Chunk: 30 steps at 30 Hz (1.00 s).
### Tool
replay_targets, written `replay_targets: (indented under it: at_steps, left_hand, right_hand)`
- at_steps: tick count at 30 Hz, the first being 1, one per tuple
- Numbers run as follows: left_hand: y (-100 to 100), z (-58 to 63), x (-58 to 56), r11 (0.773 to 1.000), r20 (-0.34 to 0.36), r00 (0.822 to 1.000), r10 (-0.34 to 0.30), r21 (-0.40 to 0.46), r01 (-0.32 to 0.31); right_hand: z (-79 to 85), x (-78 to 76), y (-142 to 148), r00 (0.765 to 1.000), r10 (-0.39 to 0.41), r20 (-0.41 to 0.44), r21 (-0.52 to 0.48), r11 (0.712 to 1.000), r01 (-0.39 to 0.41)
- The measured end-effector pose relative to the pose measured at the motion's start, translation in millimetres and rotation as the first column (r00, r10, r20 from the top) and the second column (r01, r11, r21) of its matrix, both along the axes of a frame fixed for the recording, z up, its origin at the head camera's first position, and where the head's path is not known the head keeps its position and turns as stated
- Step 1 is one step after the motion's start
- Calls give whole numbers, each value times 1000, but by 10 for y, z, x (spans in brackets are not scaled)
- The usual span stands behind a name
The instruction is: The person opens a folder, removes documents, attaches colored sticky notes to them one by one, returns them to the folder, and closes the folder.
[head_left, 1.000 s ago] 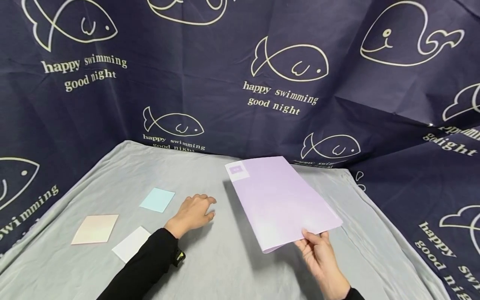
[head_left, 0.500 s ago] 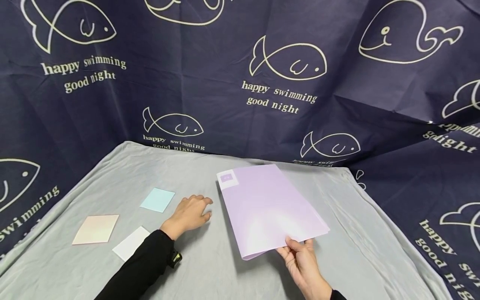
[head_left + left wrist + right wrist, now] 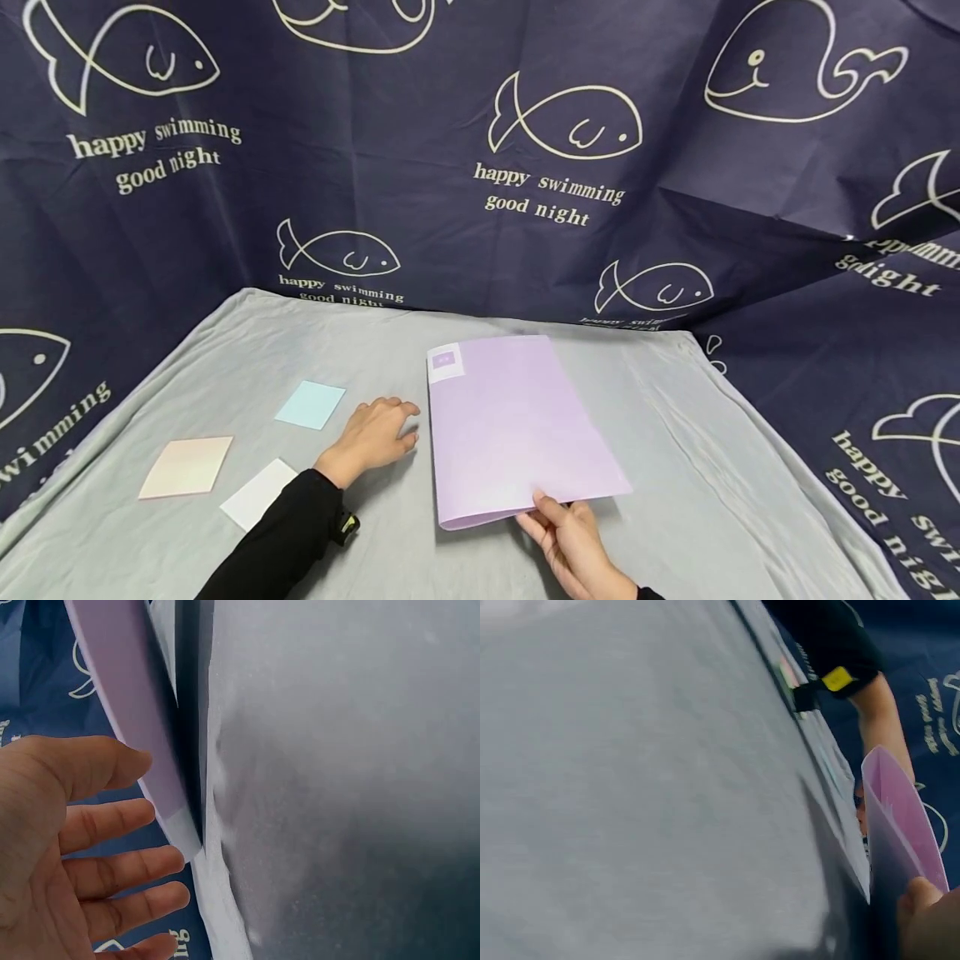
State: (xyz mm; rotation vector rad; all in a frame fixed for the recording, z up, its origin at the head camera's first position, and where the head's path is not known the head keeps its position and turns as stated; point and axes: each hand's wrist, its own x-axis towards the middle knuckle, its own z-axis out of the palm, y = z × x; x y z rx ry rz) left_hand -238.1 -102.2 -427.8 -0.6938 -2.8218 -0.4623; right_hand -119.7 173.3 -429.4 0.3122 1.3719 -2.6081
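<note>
Head view: the right grip (image 3: 573,542) pinches the lilac folder (image 3: 517,425) by its near edge, holding it lifted but, I'd judge, not yet laid flat on the tabletop (image 3: 712,475), while just left of the folder the left grip (image 3: 377,433) hangs loose, empty.

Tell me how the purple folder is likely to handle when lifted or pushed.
The purple folder is probably fairly stiff: pinched by the right grip at its near edge, it looks nearly flat. Its surface appears smooth and slightly shiny, so it may slip. It might flap open, since its layers stand apart at the near end.
</note>
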Motion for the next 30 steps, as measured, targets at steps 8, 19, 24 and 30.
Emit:
replay_targets:
  at_steps: [8,19,24,30]
  left_hand:
    - [-30,-6,27,1000,16,1000,2,13,-3]
    - [-66,-3,32,1000,26,1000,5,2,-5]
    - [-75,12,31,1000,15,1000,5,0,-5]
    - [-84,34,40,1000,3,1000,5,-4,-5]
  right_hand:
    - [-54,146,-14,972,214,96,47,974,-219]
    - [-76,239,56,911,386,144,128,906,-404]
    - [-77,273,92,900,413,136,200,879,-434]
    - [24,356,176,851,506,137,263,810,-524]
